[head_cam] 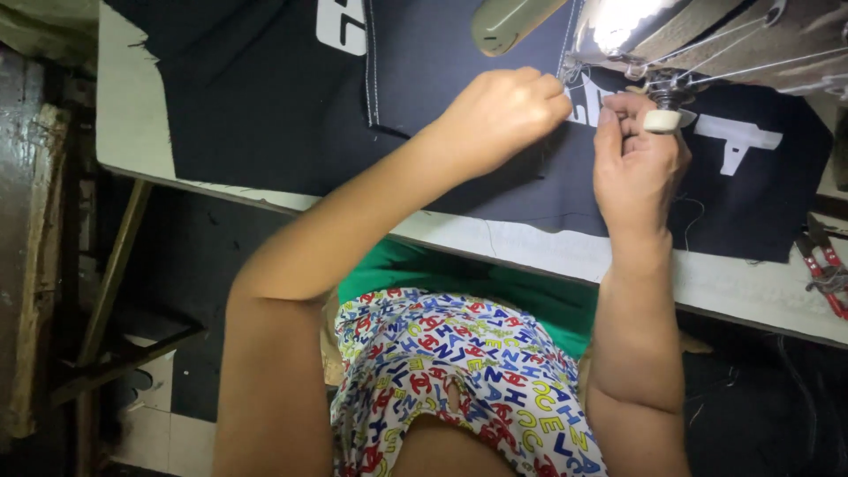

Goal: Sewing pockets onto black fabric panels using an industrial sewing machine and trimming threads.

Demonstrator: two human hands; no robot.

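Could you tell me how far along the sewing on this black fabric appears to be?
Done: a white stitched seam already runs down the black fabric. In hand: the left hand and right hand pinch the cloth by the sewing machine needle. Left: the fabric's lower edge looks unstitched, loose threads showing.

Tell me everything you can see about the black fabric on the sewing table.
The black fabric is a dark, matte, woven-looking cloth spread flat over the pale table, covering most of it. It carries white printed shapes and a vertical line of white stitching along a seam. Its near edge is uneven, with loose threads trailing. The left hand rests on it in a loose fist and the right hand pinches near the sewing machine, whose lamp lights the spot.
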